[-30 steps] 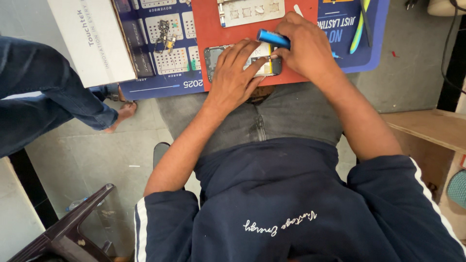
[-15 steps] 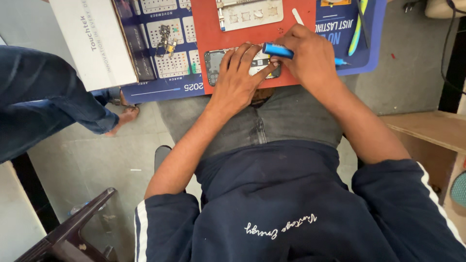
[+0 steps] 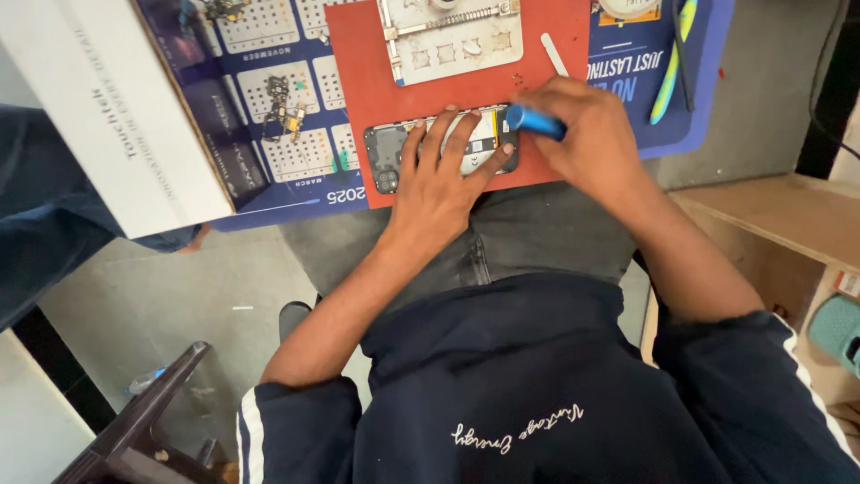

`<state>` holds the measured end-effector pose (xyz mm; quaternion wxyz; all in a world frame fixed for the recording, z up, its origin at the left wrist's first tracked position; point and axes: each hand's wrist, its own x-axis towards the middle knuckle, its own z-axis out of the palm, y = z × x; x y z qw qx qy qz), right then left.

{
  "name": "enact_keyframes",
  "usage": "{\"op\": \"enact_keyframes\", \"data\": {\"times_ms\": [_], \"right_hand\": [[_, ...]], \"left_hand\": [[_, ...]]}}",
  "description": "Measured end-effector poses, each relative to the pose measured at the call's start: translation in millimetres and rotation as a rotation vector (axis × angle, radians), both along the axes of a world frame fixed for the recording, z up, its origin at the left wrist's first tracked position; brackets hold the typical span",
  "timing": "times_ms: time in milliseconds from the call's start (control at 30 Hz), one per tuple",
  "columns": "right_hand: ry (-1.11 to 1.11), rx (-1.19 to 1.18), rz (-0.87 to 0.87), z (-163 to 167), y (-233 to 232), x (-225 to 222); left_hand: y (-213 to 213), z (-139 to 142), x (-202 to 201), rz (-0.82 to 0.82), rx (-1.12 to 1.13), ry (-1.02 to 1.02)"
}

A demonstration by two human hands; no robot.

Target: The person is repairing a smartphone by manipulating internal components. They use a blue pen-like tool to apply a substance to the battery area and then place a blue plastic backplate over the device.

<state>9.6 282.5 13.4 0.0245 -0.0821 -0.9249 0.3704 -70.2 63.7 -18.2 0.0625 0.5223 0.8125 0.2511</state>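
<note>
An opened phone (image 3: 390,152) with its back removed lies on a red mat (image 3: 358,72) at the near edge of the work board. My left hand (image 3: 439,179) lies flat on the phone, fingers spread over its middle. My right hand (image 3: 587,139) grips a blue-handled screwdriver (image 3: 536,121), its tip end pointing at the phone's right end. A grey metal plate with square holes (image 3: 457,40) sits on the mat just beyond the phone.
A white box (image 3: 107,116) rests on the blue calendar sheet (image 3: 269,125) at the left, with small parts on it. A white stick (image 3: 554,54), and yellow-green tweezers (image 3: 667,67) lie at right. A wooden shelf (image 3: 770,215) stands right; a dark chair (image 3: 143,421) lower left.
My head has moved, so the board sits lower in view. My right hand with the screwdriver shifted a little along the phone's right end. My left hand stays on the phone.
</note>
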Motion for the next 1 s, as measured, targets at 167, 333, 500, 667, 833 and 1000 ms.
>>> {"op": "enact_keyframes", "data": {"times_ms": [167,333,500,667,833,1000], "right_hand": [[-0.039,-0.051,0.04,-3,10,-12],[-0.14,0.007,0.102,5,16,-19],[-0.194,-0.001,0.216,6,25,-35],[-0.328,-0.026,0.287,7,35,-51],[-0.272,0.18,0.356,7,26,-55],[-0.34,0.329,0.309,4,16,-51]], "left_hand": [[-2,3,5,-0.002,-0.029,-0.04],[-3,5,7,0.0,-0.028,-0.076],[-3,6,7,0.002,-0.009,-0.09],[-3,6,9,0.005,-0.004,-0.091],[-2,5,10,0.002,-0.025,-0.081],[-3,5,10,-0.03,-0.047,-0.023]]}}
